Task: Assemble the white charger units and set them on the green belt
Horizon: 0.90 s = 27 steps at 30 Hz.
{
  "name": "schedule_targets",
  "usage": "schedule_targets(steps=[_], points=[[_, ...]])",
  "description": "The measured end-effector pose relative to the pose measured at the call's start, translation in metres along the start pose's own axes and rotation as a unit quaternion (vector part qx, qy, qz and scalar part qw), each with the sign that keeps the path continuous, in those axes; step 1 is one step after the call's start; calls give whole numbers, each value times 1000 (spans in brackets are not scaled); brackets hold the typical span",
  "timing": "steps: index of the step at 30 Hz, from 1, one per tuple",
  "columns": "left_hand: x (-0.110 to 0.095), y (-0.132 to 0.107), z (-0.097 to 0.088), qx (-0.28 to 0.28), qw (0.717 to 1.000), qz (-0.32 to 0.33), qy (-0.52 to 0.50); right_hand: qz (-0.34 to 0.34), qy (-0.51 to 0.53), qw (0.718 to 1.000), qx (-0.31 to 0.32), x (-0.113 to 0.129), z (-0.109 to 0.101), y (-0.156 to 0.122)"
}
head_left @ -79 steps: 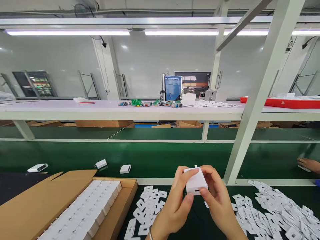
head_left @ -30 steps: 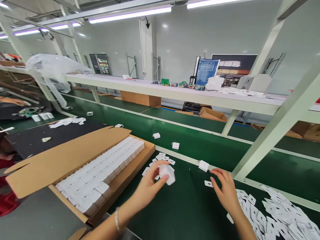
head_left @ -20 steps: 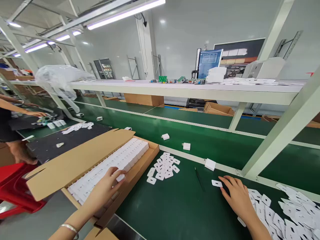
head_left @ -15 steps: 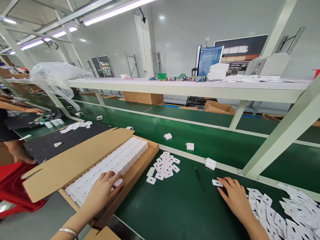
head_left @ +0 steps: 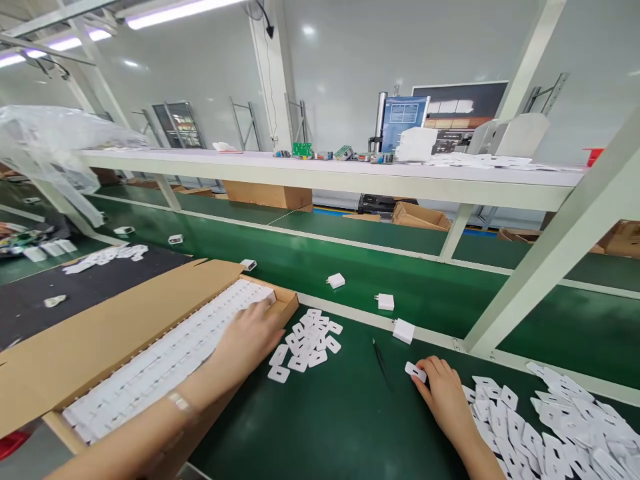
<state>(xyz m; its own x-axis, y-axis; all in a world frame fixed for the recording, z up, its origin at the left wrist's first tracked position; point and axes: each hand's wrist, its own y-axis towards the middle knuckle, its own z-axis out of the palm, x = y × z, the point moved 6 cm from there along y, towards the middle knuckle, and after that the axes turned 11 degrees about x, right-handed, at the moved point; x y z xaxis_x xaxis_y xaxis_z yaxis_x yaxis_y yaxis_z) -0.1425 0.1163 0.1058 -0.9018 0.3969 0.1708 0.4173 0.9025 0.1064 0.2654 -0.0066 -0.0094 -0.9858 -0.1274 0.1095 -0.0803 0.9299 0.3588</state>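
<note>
My left hand (head_left: 249, 335) reaches into a long cardboard box (head_left: 125, 320), its fingers stretched flat over the far end of the rows of white chargers (head_left: 165, 363). My right hand (head_left: 443, 395) rests palm down on the green mat. Its curled fingertips pinch a small white flat piece (head_left: 416, 371). Just beyond that hand, a loose white charger (head_left: 403, 331) lies at the mat's far edge.
A small heap of white flat pieces (head_left: 309, 337) lies beside the box, and a large heap (head_left: 550, 427) lies at the right. A thin dark tool (head_left: 380, 355) lies between them. Two chargers (head_left: 336, 281) (head_left: 385, 302) sit on the green belt. A slanted white frame post (head_left: 545, 253) rises at the right.
My left hand has slid along the chargers toward the box's far end. My right fingers have curled onto the white piece. The view has shifted slightly left.
</note>
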Motion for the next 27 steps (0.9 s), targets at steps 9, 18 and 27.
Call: schedule_targets(steps=[9, 18, 27], points=[[-134, 195, 44, 26, 982, 0, -187, 22, -22, 999, 35, 5, -15, -2], [-164, 217, 81, -12, 907, 18, -420, 17, -25, 998, 54, 23, -22, -4], [-200, 55, 57, -54, 773, 160, -612, 18, 73, 994, -73, 45, -59, -1]])
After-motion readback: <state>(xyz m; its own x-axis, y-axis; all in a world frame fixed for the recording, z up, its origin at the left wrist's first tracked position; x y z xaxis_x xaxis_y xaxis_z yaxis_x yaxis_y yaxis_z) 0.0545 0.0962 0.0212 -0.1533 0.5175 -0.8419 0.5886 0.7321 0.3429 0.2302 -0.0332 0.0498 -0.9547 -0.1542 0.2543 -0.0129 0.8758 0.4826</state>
